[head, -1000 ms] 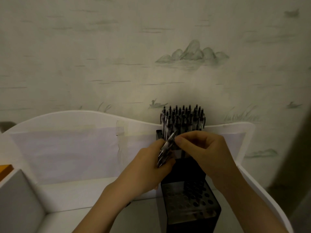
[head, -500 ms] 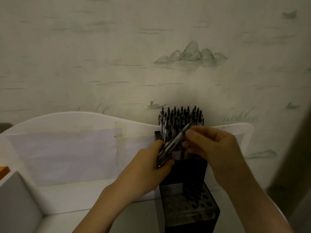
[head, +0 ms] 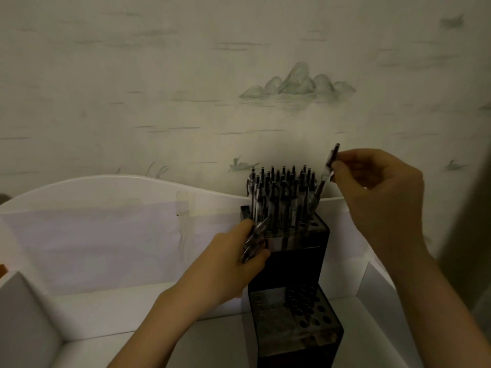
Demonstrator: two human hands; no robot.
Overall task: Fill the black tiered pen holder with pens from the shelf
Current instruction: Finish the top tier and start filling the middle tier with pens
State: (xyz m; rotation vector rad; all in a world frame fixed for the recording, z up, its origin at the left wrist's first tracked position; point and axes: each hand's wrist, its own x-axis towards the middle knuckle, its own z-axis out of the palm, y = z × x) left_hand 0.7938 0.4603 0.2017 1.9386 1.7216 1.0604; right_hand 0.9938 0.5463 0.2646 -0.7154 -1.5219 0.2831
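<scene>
The black tiered pen holder stands on the white shelf, right of centre. Its upper tier is packed with several upright pens; the lower tier shows bare holes. My left hand grips a bundle of spare pens against the holder's left side. My right hand pinches a single pen near its top, tilted, its tip down at the right edge of the upper tier.
The white shelf has a wavy back panel with taped paper, and side walls left and right. A grey divider stands at the left. Patterned wallpaper rises behind.
My right hand has drawn one pen out of the bundle and carried it up and right, over the upper tier's right edge. My left hand stays in place with the bundle.
</scene>
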